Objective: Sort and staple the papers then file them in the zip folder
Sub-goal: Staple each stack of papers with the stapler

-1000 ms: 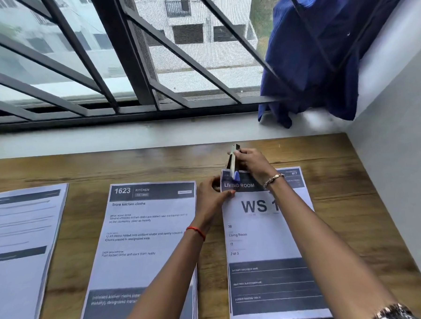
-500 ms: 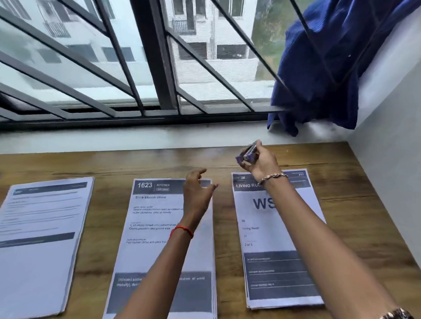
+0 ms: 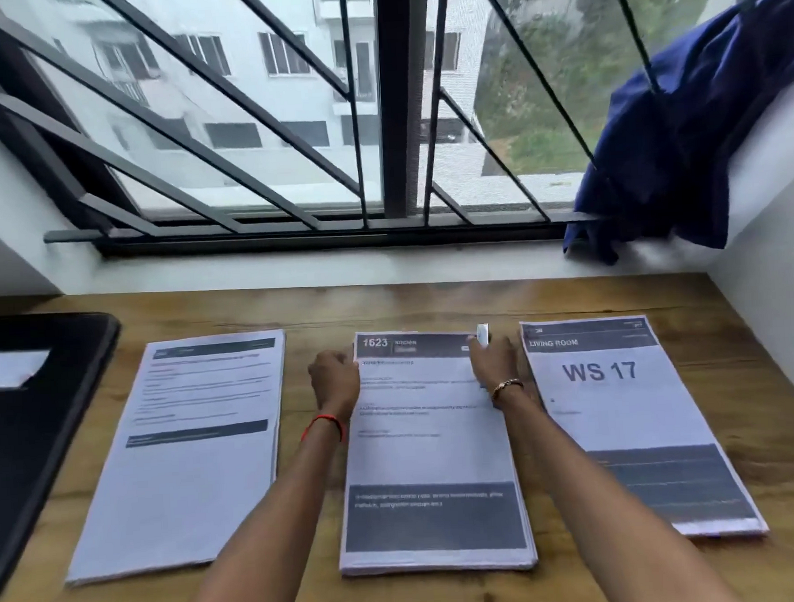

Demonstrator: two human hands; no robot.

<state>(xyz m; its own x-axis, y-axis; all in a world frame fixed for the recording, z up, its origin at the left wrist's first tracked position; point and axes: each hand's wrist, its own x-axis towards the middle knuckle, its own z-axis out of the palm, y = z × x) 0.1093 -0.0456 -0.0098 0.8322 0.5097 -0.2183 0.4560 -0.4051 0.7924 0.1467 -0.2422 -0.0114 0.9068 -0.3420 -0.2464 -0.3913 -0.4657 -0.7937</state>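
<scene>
Three paper stacks lie side by side on the wooden table. The middle stack is headed "1623 KITCHEN". My left hand rests at its upper left edge, fingers curled against the paper. My right hand sits at its upper right corner, shut on a small stapler whose pale tip sticks up above the fingers. The right stack, headed "LIVING ROOM WS 17", lies untouched. The left stack lies untouched too. The black zip folder lies at the far left.
A white label shows on the folder. A blue cloth hangs on the window grille at the back right. A white wall borders the table on the right, and the window sill runs along the back.
Both hands moved left from the Living Room stack to the Kitchen stack, the right one carrying the stapler. The view shifted left, bringing the black folder into sight.
</scene>
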